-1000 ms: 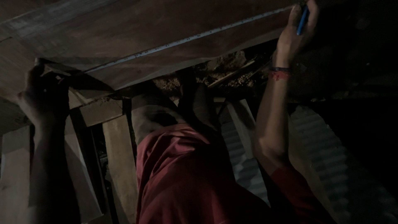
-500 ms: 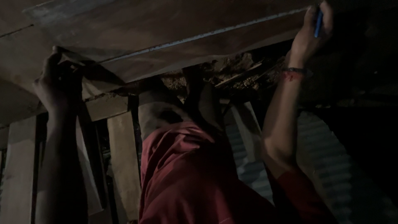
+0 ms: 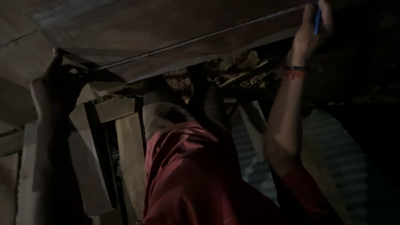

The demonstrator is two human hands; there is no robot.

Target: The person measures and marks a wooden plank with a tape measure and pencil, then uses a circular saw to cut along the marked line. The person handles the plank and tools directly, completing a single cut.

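A broad, flat wooden board (image 3: 166,33) with smooth brown grain and a thin pale line along it fills the top of the dim view; the left hand (image 3: 56,89) curls closed around its near left corner, thumb raised against the edge. The right hand (image 3: 308,35), a red band (image 3: 295,74) at the wrist, is pinched shut on a slim blue pen (image 3: 317,18) at the board's far right edge; below lie rough pale planks (image 3: 131,166), ribbed corrugated sheet (image 3: 333,154) and soft red cloth (image 3: 187,179).

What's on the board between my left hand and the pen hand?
In the head view, a long straight line crosses the wooden board from the left hand to the right hand holding a blue pen.
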